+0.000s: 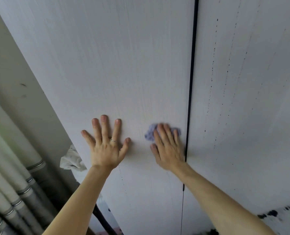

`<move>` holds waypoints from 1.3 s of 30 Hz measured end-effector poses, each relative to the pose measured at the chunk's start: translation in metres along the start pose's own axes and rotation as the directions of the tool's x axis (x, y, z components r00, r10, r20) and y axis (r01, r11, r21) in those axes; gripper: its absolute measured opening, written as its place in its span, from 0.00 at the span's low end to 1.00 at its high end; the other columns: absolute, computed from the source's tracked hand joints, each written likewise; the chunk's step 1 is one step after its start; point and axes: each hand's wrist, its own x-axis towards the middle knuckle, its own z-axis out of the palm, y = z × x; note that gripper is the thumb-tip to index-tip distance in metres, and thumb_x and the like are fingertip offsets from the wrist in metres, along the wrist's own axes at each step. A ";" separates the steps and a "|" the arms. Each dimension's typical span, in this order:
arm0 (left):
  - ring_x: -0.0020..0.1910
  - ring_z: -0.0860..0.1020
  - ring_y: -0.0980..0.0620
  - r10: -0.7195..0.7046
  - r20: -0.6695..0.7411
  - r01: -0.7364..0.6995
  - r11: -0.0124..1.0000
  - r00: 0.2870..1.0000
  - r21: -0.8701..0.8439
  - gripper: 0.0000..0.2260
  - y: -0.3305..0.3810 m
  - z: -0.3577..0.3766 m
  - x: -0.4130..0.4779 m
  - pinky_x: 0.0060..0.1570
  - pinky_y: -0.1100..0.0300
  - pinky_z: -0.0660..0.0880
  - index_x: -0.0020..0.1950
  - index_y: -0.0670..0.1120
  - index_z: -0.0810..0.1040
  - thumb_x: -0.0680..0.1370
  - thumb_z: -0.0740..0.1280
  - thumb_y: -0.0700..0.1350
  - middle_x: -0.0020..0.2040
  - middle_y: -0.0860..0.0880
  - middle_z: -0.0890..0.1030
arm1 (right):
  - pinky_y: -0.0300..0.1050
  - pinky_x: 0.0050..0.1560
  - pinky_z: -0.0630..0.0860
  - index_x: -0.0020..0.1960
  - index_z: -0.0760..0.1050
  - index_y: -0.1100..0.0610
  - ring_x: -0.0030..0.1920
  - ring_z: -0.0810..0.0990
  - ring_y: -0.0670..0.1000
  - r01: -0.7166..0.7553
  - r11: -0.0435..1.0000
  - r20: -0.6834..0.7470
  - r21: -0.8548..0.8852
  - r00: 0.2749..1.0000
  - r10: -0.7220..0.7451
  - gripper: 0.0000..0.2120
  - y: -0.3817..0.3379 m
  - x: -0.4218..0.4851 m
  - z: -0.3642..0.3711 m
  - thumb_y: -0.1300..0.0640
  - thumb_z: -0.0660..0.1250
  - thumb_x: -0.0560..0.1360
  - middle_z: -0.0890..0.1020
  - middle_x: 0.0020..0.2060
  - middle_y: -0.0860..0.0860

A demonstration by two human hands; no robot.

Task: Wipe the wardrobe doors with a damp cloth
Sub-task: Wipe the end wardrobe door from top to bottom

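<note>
Wardrobe door (123, 65): matt, pale, fine vertical wood-grain. Cloth (150, 134): purple, fuzzy fabric. Ring (113, 140): shiny metal. Curtain (8, 167), 8 o'clock: soft fabric.

A plain greyish wall (8, 65) fills the upper left and carries a couple of small dark smudges (23, 85). Below it hang pale curtains (3, 167) in long folds, each crossed by grey and silver bands. A crumpled white fabric (71, 159) sits just right of the curtains. Lower down, a dark tube (101, 219) slants toward the bottom edge. At the lower right corner lies a black-mottled patch (285, 211), too blurred to identify.
</note>
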 end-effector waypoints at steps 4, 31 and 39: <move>0.80 0.38 0.38 0.004 -0.001 -0.004 1.000 1.000 0.015 0.37 0.000 -0.002 0.000 0.71 0.29 0.37 0.82 0.54 0.42 0.79 0.54 0.64 0.82 0.44 0.37 | 0.58 0.78 0.49 0.81 0.48 0.56 0.80 0.49 0.54 0.131 0.989 0.154 -0.060 0.981 -0.121 0.35 0.006 -0.042 0.003 0.50 0.60 0.80 0.46 0.81 0.51; 0.75 0.64 0.36 -0.546 0.110 0.547 0.764 0.831 -0.340 0.35 -0.035 -0.047 -0.082 0.64 0.39 0.70 0.80 0.49 0.54 0.78 0.69 0.45 0.81 0.41 0.54 | 0.60 0.77 0.48 0.80 0.54 0.57 0.80 0.50 0.53 0.156 0.987 -0.032 0.044 0.987 -0.155 0.28 -0.062 0.141 -0.044 0.51 0.54 0.83 0.52 0.79 0.52; 0.59 0.79 0.56 -0.565 0.546 0.786 0.441 0.619 -0.434 0.22 -0.048 -0.027 -0.120 0.45 0.65 0.72 0.78 0.62 0.61 0.83 0.58 0.57 0.68 0.59 0.76 | 0.59 0.77 0.50 0.81 0.52 0.56 0.80 0.51 0.53 0.261 0.965 0.023 0.021 0.965 -0.261 0.31 -0.102 0.069 0.005 0.49 0.58 0.82 0.50 0.81 0.50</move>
